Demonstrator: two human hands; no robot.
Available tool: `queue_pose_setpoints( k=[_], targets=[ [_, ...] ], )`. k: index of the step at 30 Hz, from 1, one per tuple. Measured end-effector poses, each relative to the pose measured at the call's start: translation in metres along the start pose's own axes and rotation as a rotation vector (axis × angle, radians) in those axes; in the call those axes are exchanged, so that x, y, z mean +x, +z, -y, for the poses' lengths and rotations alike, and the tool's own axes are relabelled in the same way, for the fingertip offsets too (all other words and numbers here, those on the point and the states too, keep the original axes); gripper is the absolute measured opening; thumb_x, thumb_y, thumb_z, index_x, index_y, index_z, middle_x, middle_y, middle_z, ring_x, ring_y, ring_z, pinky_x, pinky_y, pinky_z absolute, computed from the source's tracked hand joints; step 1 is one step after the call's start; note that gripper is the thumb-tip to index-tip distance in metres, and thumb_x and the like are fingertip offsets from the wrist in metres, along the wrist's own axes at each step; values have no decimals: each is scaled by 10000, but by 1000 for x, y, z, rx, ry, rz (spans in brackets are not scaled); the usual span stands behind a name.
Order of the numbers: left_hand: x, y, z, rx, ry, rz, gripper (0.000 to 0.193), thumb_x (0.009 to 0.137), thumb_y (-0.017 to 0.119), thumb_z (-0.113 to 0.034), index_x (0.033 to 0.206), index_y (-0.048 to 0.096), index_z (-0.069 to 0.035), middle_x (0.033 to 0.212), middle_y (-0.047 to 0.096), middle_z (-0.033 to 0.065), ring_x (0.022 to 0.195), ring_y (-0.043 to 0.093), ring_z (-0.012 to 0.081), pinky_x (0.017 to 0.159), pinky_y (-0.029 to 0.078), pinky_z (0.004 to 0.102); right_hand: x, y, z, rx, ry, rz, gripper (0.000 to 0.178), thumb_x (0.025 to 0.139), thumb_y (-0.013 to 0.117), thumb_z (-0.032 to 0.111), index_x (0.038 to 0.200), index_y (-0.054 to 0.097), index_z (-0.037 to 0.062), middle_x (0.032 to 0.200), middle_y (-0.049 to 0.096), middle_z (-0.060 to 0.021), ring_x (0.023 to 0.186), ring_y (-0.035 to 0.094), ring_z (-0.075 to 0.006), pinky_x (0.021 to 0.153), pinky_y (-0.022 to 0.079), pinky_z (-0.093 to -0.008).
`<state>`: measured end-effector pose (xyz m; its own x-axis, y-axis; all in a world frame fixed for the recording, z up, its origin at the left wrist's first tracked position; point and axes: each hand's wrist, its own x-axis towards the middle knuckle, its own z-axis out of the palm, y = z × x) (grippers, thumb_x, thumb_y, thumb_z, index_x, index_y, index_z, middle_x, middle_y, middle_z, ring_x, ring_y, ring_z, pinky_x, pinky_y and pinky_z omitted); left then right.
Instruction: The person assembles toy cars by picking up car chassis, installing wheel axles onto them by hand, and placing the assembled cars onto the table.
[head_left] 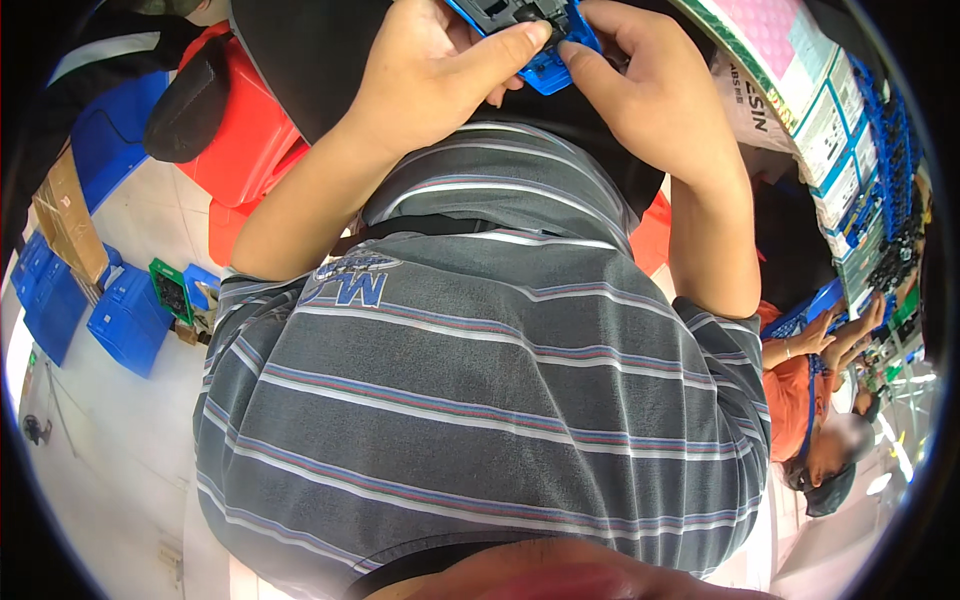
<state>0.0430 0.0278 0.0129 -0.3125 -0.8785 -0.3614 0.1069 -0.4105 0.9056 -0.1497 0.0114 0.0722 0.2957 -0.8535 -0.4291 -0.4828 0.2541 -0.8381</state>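
Note:
At the upper edge of the view I hold a blue plastic housing (548,76) with black parts set inside it; its top is cut off by the frame. My left hand (428,78) grips it from the left, thumb stretched over the black parts and other fingers curled beneath. On the right side my right hand (655,88) also closes on it, its thumb pressing the inner face near the rim. Both thumbs lie close together. The housing hangs above my lap, and its underside is hidden.
A red plastic chair (245,125) stands to the left, with blue bins (135,318), a green crate (172,290) and cardboard (72,215) beyond. At right are a printed white sack (742,98), a workbench edge (828,185) with blue and black parts, and a co-worker in orange (790,400).

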Motion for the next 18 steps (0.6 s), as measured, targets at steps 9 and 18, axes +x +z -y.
queue_pose_setpoints(
  k=[9, 18],
  targets=[
    [10, -9, -1, -84, -9, 28, 216, 928, 722, -85, 1087, 604, 3, 832, 672, 52, 626, 606, 88, 533, 481, 214, 5, -8, -4, 36, 21, 67, 131, 913, 635, 50, 962, 691, -58, 783, 686, -107, 702, 622, -146, 643, 475, -301],
    [15, -13, 2, -268, 62, 93, 253, 978, 677, -177, 1144, 598, -3, 911, 689, 70, 685, 636, 118, 559, 502, 227, 7, -27, -75, 938, 60, 112, 294, 993, 588, 197, 1140, 688, -38, 1027, 705, -108, 729, 548, -108, 605, 433, -228]
  ],
)
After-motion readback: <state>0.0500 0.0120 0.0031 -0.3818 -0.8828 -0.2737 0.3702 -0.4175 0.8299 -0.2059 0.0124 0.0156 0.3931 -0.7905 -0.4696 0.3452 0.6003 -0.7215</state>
